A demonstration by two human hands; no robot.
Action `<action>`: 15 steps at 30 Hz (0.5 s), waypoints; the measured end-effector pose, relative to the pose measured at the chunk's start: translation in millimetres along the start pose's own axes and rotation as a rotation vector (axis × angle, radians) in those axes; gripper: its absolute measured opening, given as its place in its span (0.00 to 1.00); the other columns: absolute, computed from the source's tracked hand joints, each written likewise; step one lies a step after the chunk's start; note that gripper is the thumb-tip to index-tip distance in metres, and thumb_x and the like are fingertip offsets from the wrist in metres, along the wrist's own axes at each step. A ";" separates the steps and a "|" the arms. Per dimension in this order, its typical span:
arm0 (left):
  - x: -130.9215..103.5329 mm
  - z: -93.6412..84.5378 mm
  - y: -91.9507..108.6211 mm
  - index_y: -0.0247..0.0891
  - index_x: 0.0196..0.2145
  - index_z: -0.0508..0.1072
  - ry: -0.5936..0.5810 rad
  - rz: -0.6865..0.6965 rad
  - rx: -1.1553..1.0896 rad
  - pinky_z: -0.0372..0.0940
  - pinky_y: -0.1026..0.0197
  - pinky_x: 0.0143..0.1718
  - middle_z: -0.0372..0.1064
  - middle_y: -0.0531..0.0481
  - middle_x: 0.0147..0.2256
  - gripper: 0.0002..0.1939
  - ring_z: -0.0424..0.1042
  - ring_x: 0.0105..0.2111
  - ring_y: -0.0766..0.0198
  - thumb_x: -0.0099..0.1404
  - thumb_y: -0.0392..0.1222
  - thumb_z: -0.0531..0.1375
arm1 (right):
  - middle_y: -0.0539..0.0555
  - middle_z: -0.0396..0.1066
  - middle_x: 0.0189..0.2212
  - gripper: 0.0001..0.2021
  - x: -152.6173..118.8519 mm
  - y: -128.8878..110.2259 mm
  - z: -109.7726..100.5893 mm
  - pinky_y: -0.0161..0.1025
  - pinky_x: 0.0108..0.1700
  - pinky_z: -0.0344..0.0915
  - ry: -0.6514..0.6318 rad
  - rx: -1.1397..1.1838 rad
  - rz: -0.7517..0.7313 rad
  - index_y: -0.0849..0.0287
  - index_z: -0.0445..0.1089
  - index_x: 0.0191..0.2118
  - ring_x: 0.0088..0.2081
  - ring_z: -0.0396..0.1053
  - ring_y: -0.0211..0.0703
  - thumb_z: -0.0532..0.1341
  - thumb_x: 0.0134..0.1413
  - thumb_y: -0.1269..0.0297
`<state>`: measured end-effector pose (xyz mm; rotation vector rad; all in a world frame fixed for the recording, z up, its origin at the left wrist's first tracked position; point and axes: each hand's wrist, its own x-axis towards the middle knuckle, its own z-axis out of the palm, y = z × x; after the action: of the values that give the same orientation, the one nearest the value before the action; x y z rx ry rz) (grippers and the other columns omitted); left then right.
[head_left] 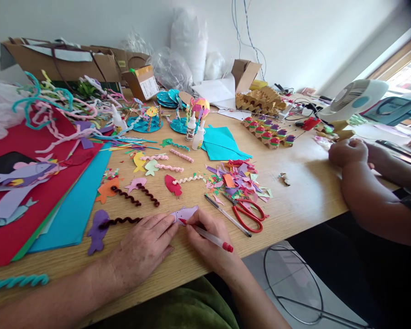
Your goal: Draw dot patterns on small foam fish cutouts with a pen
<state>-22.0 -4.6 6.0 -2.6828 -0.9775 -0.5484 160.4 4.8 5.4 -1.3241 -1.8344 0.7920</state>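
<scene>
My left hand (147,244) lies flat on the table, its fingertips resting on one end of a lilac paper fish (188,213). A red gel pen (210,237) with a clear barrel is pinched in my right hand (208,235). Its tip, mostly hidden by my fingers, is at the lilac fish, where a red mark shows. By my left wrist lies a purple paper fish (98,228), with a dark brown twisted pipe cleaner (123,221) running from it toward my left hand. Right of my right hand are a black pen (228,215) and red-handled scissors (249,215).
Colored paper scraps (238,178) lie beyond the scissors. Several paper fish with twisted pipe cleaners, like a red one (173,185), lie ahead. Colored sheets (71,205) cover the left side. Glue bottles (198,137) stand farther back. At right is another person's arm (373,196).
</scene>
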 end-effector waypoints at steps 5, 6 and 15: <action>0.8 -1.2 0.0 0.29 0.44 0.71 0.001 -0.009 -0.010 0.68 0.54 0.42 0.72 0.42 0.42 0.16 0.71 0.42 0.55 0.64 0.30 0.47 | 0.45 0.59 0.17 0.05 -0.3 0.2 0.2 0.29 0.22 0.50 -0.016 0.012 0.004 0.58 0.60 0.22 0.19 0.56 0.32 0.53 0.45 0.72; 0.8 -1.5 0.0 0.29 0.44 0.71 0.001 -0.010 -0.009 0.68 0.54 0.42 0.72 0.42 0.42 0.16 0.71 0.42 0.55 0.64 0.30 0.47 | 0.45 0.59 0.17 0.05 -0.4 0.1 0.1 0.29 0.22 0.51 -0.015 0.013 0.007 0.58 0.59 0.22 0.19 0.56 0.32 0.53 0.45 0.72; -0.9 0.6 0.5 0.29 0.44 0.71 0.012 -0.007 0.001 0.68 0.54 0.43 0.72 0.41 0.42 0.16 0.70 0.42 0.55 0.64 0.31 0.47 | 0.44 0.60 0.17 0.05 -1.0 -0.6 0.1 0.29 0.22 0.51 -0.009 0.005 0.012 0.58 0.60 0.23 0.19 0.56 0.32 0.53 0.45 0.72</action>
<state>-22.1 -5.3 5.1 -2.6727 -0.9842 -0.5646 160.2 3.7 5.7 -1.3314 -1.8314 0.8098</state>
